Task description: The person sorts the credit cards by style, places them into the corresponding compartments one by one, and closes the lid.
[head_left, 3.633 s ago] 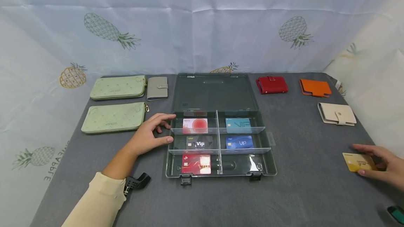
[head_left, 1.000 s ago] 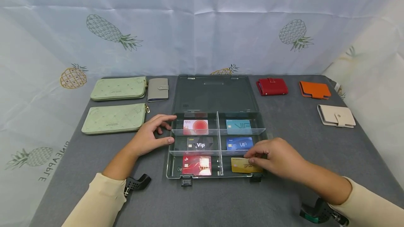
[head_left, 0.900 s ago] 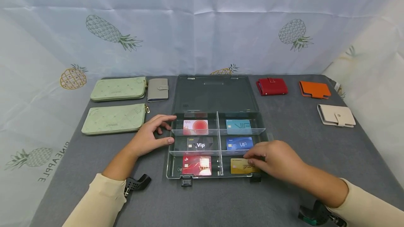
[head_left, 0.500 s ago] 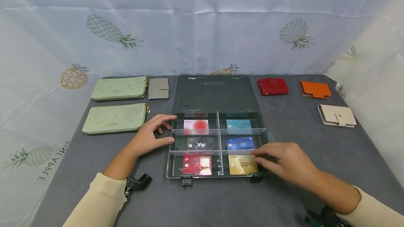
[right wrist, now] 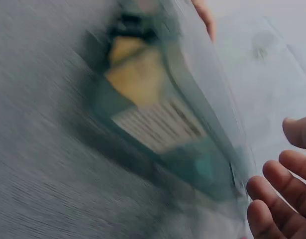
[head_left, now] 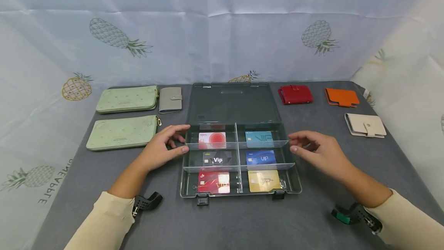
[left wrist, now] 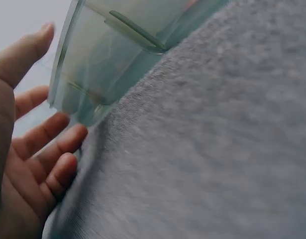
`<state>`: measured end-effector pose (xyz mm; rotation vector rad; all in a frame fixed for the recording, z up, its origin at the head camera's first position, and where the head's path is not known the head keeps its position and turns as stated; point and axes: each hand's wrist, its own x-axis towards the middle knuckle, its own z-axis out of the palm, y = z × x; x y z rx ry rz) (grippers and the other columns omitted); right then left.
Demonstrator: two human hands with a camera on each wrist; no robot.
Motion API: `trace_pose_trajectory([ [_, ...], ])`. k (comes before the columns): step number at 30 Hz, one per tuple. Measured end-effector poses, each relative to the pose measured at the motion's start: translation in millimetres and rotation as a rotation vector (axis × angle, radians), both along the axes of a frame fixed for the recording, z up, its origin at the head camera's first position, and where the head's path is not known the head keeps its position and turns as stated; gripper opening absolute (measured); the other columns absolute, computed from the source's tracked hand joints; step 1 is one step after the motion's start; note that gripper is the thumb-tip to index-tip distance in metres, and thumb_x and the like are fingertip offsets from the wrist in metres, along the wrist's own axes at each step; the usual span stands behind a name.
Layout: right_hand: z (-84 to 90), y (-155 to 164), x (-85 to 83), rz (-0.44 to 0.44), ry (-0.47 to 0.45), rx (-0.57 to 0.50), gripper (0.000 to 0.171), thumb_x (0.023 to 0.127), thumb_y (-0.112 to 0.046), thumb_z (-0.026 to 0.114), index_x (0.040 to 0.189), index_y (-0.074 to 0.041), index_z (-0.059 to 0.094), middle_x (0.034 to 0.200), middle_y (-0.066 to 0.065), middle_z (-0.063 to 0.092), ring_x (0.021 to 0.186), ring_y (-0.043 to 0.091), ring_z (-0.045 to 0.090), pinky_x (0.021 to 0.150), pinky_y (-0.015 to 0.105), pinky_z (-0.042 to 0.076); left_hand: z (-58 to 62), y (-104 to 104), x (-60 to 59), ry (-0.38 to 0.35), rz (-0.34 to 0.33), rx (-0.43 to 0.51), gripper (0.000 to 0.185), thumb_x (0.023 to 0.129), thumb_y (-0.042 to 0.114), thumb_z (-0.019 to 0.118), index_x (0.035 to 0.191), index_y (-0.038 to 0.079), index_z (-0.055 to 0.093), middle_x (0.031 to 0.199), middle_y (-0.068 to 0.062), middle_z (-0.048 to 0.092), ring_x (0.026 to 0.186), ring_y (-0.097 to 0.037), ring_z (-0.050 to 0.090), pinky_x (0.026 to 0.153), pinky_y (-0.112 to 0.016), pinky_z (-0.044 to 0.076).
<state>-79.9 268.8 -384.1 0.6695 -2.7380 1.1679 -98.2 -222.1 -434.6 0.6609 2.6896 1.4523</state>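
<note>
A dark translucent divided box point(head_left: 234, 107) lies in mid-table with its lid folded back. Its left column holds a pink card point(head_left: 208, 140), a black card point(head_left: 209, 160) and a red card point(head_left: 213, 183). On the right are a teal card point(head_left: 259, 138), a blue card point(head_left: 261, 157) and, in the front compartment, a gold card point(head_left: 263, 181). My left hand point(head_left: 162, 149) stands at the box's left wall, thumb and fingertips right at the edge. My right hand point(head_left: 322, 152) is beside the right wall, fingers loosely bent, holding nothing. The right wrist view is blurred.
Two pale green wallets point(head_left: 127, 98) and a grey card holder point(head_left: 170, 100) lie at the back left. Toward the back right are a red wallet point(head_left: 295, 94), an orange wallet point(head_left: 342, 97) and a cream wallet point(head_left: 365, 125). A patterned cloth point(head_left: 222, 45) hangs behind.
My right hand brought the gold card from the far right into the box's front right compartment, let it go, and moved up and right, out beside the box. My left hand has stayed in place.
</note>
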Motion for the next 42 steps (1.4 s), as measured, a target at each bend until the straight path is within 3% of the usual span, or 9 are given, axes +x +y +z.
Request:
trace_pose_trajectory([
  [3,-2.3,4.5,-20.1,-0.041,-0.136,-0.017,0.037,0.101,-0.013,0.077,0.137,-0.008,0.069,0.119,0.006,0.075,0.094,0.006,0.065,0.075,0.022,0.054,5.9,1.6,-8.8,-0.007,0.049,-0.038,0.056,0.101,0.022,0.077,0.152,0.01,0.059,0.141,-0.011,0.061,0.109,-0.023,0.067,0.08,-0.03,0.053],
  [7,-8.4,7.4,-51.2,-0.069,-0.253,-0.039,0.049,0.106,-0.023,0.071,0.15,-0.006,0.058,0.136,0.014,0.066,0.103,0.014,0.066,0.077,0.028,0.058,13.2,4.9,-24.0,-0.034,0.107,-0.065,0.055,0.106,0.027,0.07,0.155,0.008,0.054,0.145,-0.014,0.058,0.118,-0.028,0.067,0.089,-0.041,0.055],
  [13,-17.4,6.1,-89.5,-0.053,-0.38,-0.04,0.062,0.109,-0.03,0.065,0.161,-0.004,0.045,0.152,0.021,0.055,0.122,0.034,0.063,0.084,0.028,0.056,19.4,12.5,-46.4,-0.139,0.132,-0.087,0.068,0.107,0.035,0.068,0.164,0.009,0.043,0.156,-0.017,0.051,0.131,-0.034,0.061,0.1,-0.056,0.051],
  [19,-21.0,3.4,-115.5,0.007,-0.445,0.049,0.066,0.108,-0.034,0.066,0.163,-0.006,0.044,0.153,0.019,0.056,0.119,0.033,0.06,0.083,0.031,0.053,20.7,15.0,-60.9,-0.221,0.137,-0.159,0.076,0.105,0.041,0.069,0.166,0.006,0.039,0.158,-0.017,0.052,0.131,-0.034,0.061,0.104,-0.056,0.049],
  [27,-20.8,1.5,-124.7,0.051,-0.477,0.05,0.066,0.106,-0.029,0.069,0.161,-0.002,0.045,0.15,0.019,0.056,0.114,0.031,0.061,0.082,0.033,0.053,24.1,13.8,-64.9,-0.282,0.13,-0.159,0.077,0.102,0.041,0.072,0.163,0.003,0.043,0.158,-0.018,0.053,0.128,-0.037,0.062,0.106,-0.057,0.048],
  [37,-15.2,-3.7,-118.5,0.004,-0.418,-0.065,0.07,0.1,-0.017,0.077,0.16,-0.001,0.045,0.148,0.021,0.055,0.101,0.023,0.063,0.078,0.025,0.051,31.8,24.4,-63.2,-0.203,0.206,-0.169,0.079,0.096,0.033,0.082,0.161,0.005,0.046,0.144,-0.016,0.063,0.115,-0.031,0.066,0.087,-0.044,0.051],
  [42,-8.3,-7.3,-114.3,-0.035,-0.353,-0.094,0.072,0.097,-0.012,0.08,0.16,-0.003,0.045,0.149,0.02,0.056,0.1,0.021,0.065,0.076,0.023,0.053,42.8,30.5,-59.3,-0.187,0.259,-0.136,0.08,0.096,0.031,0.083,0.162,0.007,0.045,0.148,-0.014,0.06,0.118,-0.031,0.066,0.087,-0.047,0.054],
])
